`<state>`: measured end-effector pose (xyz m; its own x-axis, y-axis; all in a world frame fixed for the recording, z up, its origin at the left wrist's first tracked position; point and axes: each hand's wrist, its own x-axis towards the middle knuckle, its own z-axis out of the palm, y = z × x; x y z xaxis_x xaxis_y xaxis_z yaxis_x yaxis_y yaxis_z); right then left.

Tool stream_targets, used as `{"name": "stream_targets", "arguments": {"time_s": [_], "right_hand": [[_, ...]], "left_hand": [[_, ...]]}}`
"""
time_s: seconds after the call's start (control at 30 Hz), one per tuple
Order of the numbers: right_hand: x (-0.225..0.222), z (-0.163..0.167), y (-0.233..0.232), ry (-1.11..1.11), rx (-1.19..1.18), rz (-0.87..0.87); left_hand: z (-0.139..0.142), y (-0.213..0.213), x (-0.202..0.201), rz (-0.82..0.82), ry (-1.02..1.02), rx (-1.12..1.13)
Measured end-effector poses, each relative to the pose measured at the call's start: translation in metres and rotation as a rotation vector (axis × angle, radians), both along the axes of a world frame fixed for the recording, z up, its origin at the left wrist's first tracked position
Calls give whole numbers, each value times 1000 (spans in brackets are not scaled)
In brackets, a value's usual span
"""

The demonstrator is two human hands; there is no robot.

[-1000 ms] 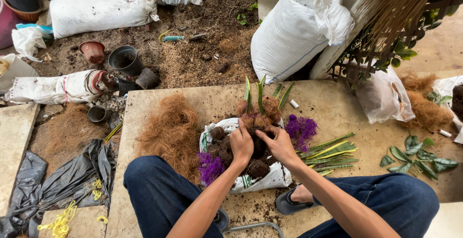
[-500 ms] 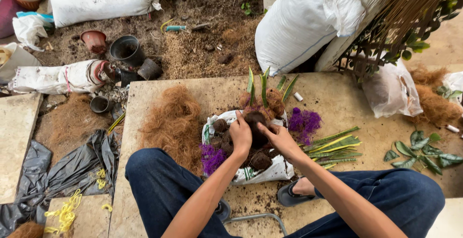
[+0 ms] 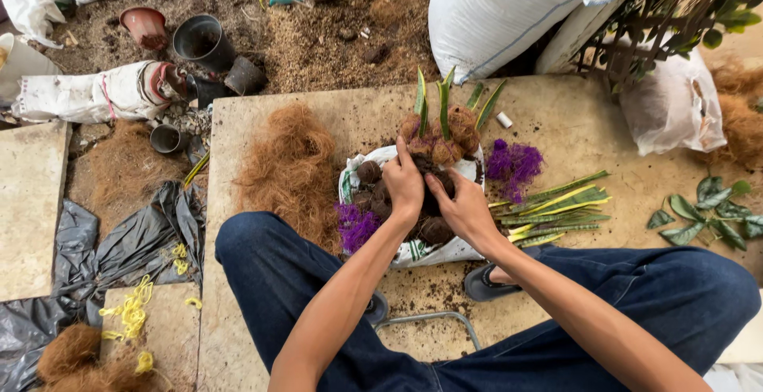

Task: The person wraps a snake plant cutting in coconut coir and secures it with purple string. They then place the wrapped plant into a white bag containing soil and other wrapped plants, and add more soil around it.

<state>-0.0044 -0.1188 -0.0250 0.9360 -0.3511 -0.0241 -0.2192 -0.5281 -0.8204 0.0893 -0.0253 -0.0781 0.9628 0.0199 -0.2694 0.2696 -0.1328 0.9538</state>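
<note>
Down at the middle of the view, both hands press around a dark ball of soil [image 3: 433, 193] that sits on a white sack sheet [image 3: 429, 253] spread on a pale stone slab [image 3: 556, 122]. The left hand [image 3: 405, 185] curls over the ball's left side with fingers bent onto it; the right hand [image 3: 465, 209] cups it from the right, thumb and fingers wrapped against the soil. The ball is roundish, so no long axis can be told. Just beyond it, on the far edge of the sheet, stands a brown fibre-wrapped ball with green sword-shaped leaves [image 3: 441, 110] that point away from the person, toward the top of the view, slightly fanned. Smaller brown clumps lie around the hands on the sheet.

A heap of coconut fibre [image 3: 290, 166] lies to the left on the slab, purple string tufts [image 3: 515, 166] to the right and another at the sheet's near left edge. A bundle of long green-and-yellow leaf cuttings [image 3: 556, 209] lies right of the sheet, its length running left to right.

Beyond the slab the ground is loose earth with black plastic pots [image 3: 203, 38], a reddish pot, and large white sacks [image 3: 509, 11]. Black plastic sheeting [image 3: 95, 249] lies on the left
</note>
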Motion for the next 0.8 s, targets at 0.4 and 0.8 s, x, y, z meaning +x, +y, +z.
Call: {"name": "stream_targets", "arguments": {"time_s": [0.4,0.8], "right_hand": [[16,21,-28,81,210,36],[-1,11,-1,215,259,126]], "left_hand": [[-8,0,18,-291,-56,-67],[-29,3,12,203,263,-245]]}}
